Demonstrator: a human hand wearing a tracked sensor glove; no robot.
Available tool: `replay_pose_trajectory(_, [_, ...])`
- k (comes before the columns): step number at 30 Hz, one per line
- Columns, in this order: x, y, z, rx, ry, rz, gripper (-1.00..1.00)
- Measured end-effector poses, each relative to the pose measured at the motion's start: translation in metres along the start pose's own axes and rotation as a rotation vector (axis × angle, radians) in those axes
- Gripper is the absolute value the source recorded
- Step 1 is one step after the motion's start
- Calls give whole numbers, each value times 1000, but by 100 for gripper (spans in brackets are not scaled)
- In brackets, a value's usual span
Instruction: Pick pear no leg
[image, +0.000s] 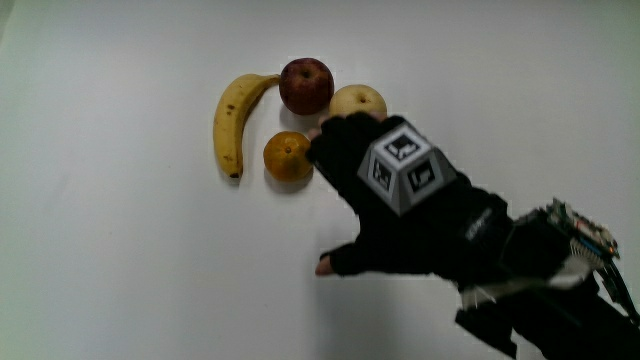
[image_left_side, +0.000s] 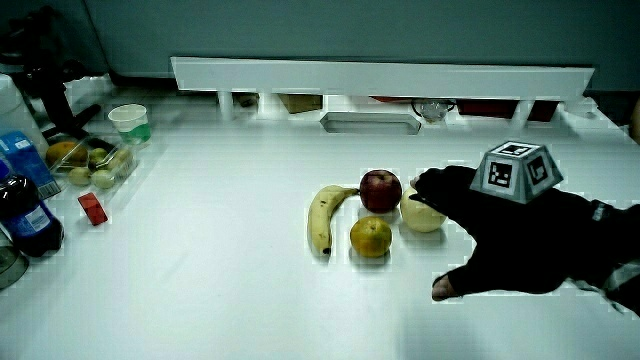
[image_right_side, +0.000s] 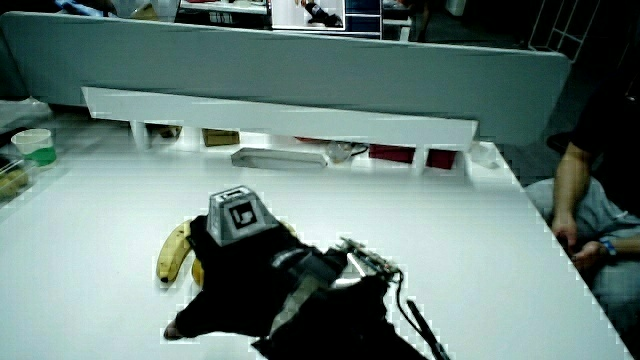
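In the main view we are looking down on four fruits clustered on the table (image: 120, 250): a banana (image: 235, 120), a red apple (image: 306, 85), an orange (image: 288, 156) and the pale pear (image: 360, 101). The pear is lying just beside the apple and a little farther from the person than the orange. The hand (image: 400, 195) is reaching over it, its fingertips covering the pear's nearer side, so the pear is sitting straight ahead of the fingers. The thumb is sticking out wide, away from the fruit. We are not seeing whether the fingers are already touching the pear or only hovering, and the pear's long axis is hard to read because so little of it is showing.

In a side view the pear (image_left_side: 423, 214) is resting on the table between the apple (image_left_side: 380, 190) and the hand (image_left_side: 500, 235), with the fingers arching over its top and the thumb hanging loose near the tabletop. The hand is looking spread, holding nothing as far as we are able to judge.

In a side view the hand (image_right_side: 245, 270) and its forearm are blocking the cluster; only the banana (image_right_side: 172, 256) is peeking out beside the glove. The pear, apple and orange are hidden here, so this view is telling us nothing about contact.
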Motion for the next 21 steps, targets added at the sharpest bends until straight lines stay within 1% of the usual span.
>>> replay_pose_trajectory(1, [4,5,1,14,-17,-11,0])
replay_pose_trajectory(2, [6,7,8,-12,25,17,0])
replay_pose_trajectory(3, [16,15,3,25,-5,-82,0])
replay_pose_trajectory(4, [18,15,10,26,16,-66,0])
replay_pose_trajectory(5, [24,21,10,12,15,-66,0])
replay_pose_trajectory(6, [26,22,19,8,48,-52,0])
replay_pose_trajectory(7, [32,26,20,11,53,-83,0])
replay_pose_trajectory(8, [43,36,15,29,42,-147,0])
replay_pose_trajectory(9, [42,34,25,58,30,-116,0])
replay_pose_trajectory(10, [49,40,24,52,39,-153,0])
replay_pose_trajectory(12, [60,51,23,29,62,-184,0])
replay_pose_trajectory(14, [69,60,21,-52,131,-184,0])
replay_pose_trajectory(15, [73,62,21,-55,146,-202,0])
replay_pose_trajectory(16, [79,65,19,-76,176,-197,0])
replay_pose_trajectory(17, [83,67,19,-77,181,-205,0])
replay_pose_trajectory(18, [88,71,16,-99,205,-214,0])
replay_pose_trajectory(19, [92,72,15,-97,220,-224,0])
replay_pose_trajectory(20, [97,76,12,-118,249,-227,0])
replay_pose_trajectory(21, [100,78,11,-122,259,-237,0])
